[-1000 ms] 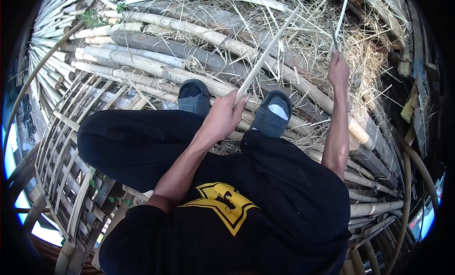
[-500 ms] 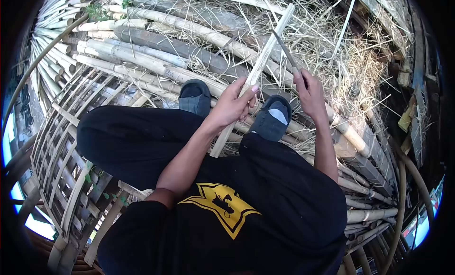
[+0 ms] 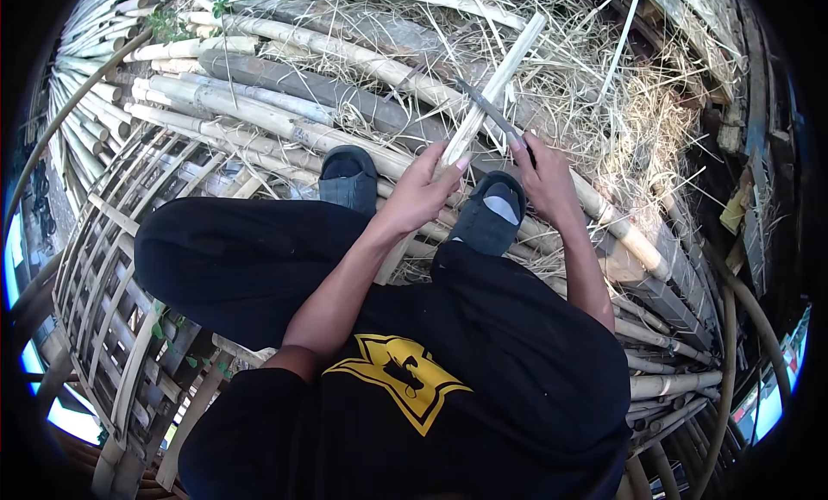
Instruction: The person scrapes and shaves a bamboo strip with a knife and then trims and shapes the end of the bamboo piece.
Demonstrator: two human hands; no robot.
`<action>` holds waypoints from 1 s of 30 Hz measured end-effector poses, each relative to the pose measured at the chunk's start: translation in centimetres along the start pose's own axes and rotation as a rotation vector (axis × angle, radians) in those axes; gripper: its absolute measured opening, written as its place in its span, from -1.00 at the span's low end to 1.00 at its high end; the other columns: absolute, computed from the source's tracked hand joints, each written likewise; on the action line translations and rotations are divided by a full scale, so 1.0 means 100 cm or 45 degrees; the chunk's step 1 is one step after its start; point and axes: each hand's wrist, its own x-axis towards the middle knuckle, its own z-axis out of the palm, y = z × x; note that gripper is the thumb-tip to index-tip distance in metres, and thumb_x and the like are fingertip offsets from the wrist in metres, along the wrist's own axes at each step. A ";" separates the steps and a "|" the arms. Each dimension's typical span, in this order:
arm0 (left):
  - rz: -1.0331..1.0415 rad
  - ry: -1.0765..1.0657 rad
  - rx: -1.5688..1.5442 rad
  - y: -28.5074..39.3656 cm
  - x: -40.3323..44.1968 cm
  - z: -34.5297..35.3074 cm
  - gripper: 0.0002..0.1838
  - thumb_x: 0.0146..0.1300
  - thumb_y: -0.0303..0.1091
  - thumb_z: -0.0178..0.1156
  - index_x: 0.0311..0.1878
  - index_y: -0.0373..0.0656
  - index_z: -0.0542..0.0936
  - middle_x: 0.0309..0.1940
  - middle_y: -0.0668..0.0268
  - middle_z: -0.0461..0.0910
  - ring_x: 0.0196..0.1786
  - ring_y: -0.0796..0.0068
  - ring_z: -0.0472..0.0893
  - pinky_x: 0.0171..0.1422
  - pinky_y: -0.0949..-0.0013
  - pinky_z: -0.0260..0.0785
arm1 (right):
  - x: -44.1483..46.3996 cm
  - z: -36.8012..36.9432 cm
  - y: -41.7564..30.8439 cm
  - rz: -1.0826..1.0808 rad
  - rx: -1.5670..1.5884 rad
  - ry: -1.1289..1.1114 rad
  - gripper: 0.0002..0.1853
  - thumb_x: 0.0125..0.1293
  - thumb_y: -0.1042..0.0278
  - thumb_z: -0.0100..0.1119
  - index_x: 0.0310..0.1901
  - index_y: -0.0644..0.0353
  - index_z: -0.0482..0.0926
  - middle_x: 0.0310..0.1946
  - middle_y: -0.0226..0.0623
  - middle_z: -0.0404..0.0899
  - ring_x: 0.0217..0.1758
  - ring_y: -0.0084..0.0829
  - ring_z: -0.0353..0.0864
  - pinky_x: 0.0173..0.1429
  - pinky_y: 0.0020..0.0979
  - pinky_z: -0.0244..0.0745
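My left hand (image 3: 423,192) is closed around a pale split bamboo strip (image 3: 509,66), which slants from near my lap up toward the right. In my right hand (image 3: 545,174) is a knife (image 3: 488,107), its handle mostly hidden by the fingers. The dark blade lies across the strip above my left hand, pointing up and left. Whether the edge bites into the bamboo I cannot tell. Below the hands are my feet in dark sandals (image 3: 348,179), one on each side of the strip.
Long bamboo poles (image 3: 371,60) lie side by side under my feet. Dry shavings (image 3: 586,95) cover the ground ahead and to the right. A woven bamboo lattice (image 3: 112,267) is at my left, and cut pole ends (image 3: 677,385) stick out at the right.
The knife has moved left and down, from beside the strip to across it. My right hand has come closer to my left. The strip's upper end has shifted slightly right.
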 end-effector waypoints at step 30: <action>0.372 0.377 0.793 0.000 -0.005 0.003 -0.74 0.39 -0.29 0.16 -0.19 -0.35 0.43 -0.60 -0.10 0.49 -0.54 0.02 0.58 -0.46 0.11 0.30 | 0.010 -0.091 0.060 0.087 -0.080 0.465 -0.46 0.51 -0.07 -0.11 -0.37 0.33 0.50 -0.70 -0.12 0.37 -0.64 -0.27 0.21 -0.46 -0.23 0.21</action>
